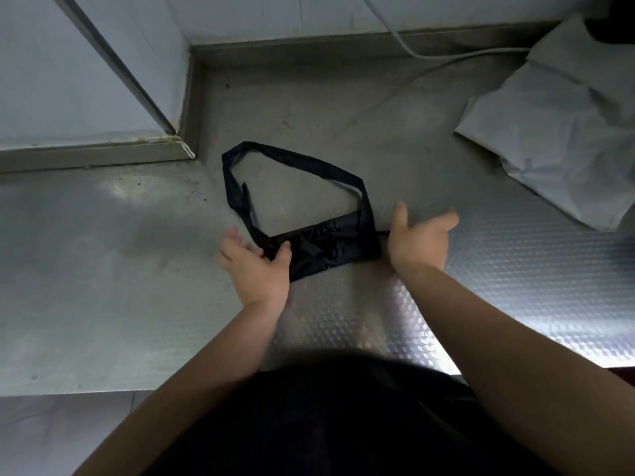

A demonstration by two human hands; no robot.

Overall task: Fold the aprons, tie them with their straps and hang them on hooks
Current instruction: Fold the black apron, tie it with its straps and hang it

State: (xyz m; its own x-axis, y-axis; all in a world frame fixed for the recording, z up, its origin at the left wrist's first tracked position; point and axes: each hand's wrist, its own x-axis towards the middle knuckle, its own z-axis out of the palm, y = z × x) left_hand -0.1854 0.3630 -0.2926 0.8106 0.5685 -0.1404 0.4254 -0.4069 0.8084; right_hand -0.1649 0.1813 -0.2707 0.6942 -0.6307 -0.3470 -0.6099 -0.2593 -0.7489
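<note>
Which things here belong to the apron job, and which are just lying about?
Job:
apron, folded into a bundle
strap, looped loose behind it
left hand and right hand, one at each end of the bundle

Lying about:
pale cloth, far right (may be another apron, cannot tell)
cable by the wall
Everything sits on the table.

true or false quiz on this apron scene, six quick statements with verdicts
The apron is folded into a small bundle. True.
It hangs on a hook. False: it lies on the counter.
Its strap forms a loop beyond the bundle. True.
The right hand is a fist. False: its fingers are spread.
A pale cloth lies to the right. True.
The left hand is clear of the apron. False: its thumb rests on it.
</note>
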